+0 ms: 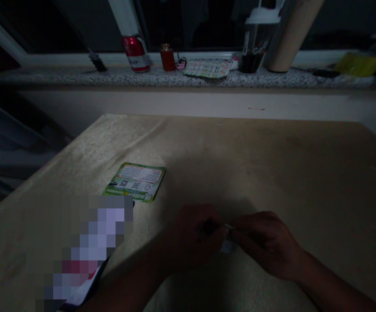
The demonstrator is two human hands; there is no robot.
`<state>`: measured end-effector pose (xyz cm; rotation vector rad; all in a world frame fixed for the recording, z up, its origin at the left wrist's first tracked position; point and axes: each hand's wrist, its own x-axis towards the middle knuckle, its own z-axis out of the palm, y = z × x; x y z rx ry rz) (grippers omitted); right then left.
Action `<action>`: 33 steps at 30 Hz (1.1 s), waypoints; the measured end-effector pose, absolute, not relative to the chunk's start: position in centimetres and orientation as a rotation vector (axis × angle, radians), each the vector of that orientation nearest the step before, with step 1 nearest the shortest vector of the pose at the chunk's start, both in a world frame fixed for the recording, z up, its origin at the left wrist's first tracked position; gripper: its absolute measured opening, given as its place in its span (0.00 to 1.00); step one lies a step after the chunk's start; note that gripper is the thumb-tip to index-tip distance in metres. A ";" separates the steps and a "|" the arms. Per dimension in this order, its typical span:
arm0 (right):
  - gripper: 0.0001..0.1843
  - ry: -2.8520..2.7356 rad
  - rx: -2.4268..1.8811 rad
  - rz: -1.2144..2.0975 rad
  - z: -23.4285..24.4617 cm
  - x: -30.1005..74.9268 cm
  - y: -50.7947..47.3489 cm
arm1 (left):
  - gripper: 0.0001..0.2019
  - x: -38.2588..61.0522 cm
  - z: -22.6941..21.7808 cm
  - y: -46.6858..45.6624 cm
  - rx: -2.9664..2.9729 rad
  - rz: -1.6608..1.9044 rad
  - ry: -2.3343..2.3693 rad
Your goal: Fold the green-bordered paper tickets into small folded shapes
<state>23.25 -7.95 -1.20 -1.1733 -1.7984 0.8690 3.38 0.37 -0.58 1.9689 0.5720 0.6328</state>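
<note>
Low over the near middle of a tan table [272, 164], both my hands pinch one small white piece [228, 245] that looks like paper or a tiny packet. My left hand [194, 238] has its fingers closed on the piece's left end. My right hand [266, 245] grips the right end with fingertips pressed together. The light is dim and the piece is mostly hidden by my fingers. A green printed card [136, 182] lies flat on the table to the left, apart from both hands.
A blurred-out flat item [87, 251] lies at the near left. On the stone windowsill [77, 77] behind the table stand a red can [136, 53], a small red bottle [167, 57], a colourful sheet [207, 68], a dark cup [254, 43] and a tan roll [288, 39].
</note>
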 end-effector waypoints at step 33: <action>0.16 -1.472 -1.284 1.025 -1.5 22.9 -8.2 | 0.19 3.2 -0.9 0.3 1.999 0.545 0.449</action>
